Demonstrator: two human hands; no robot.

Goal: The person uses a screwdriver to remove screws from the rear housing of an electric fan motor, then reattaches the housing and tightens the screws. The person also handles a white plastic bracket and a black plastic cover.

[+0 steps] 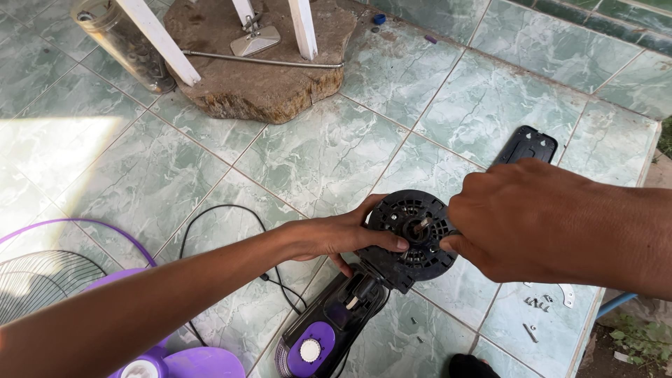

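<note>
A black round fan motor housing (413,238) with a metal shaft at its middle sits on a black and purple fan stand (329,322) lying on the green tiled floor (322,154). My left hand (336,238) grips the housing's left rim, thumb across its face. My right hand (518,217) holds the right rim, fingertips pressed at the edge. Whether the right hand holds a small tool is hidden.
A black cover plate (526,145) lies behind my right hand. Loose screws (537,304) lie at the lower right. A wire fan guard with purple rim (49,269) is at the left, a black cable (224,217) beside it. A stone slab (266,77) with white legs stands behind.
</note>
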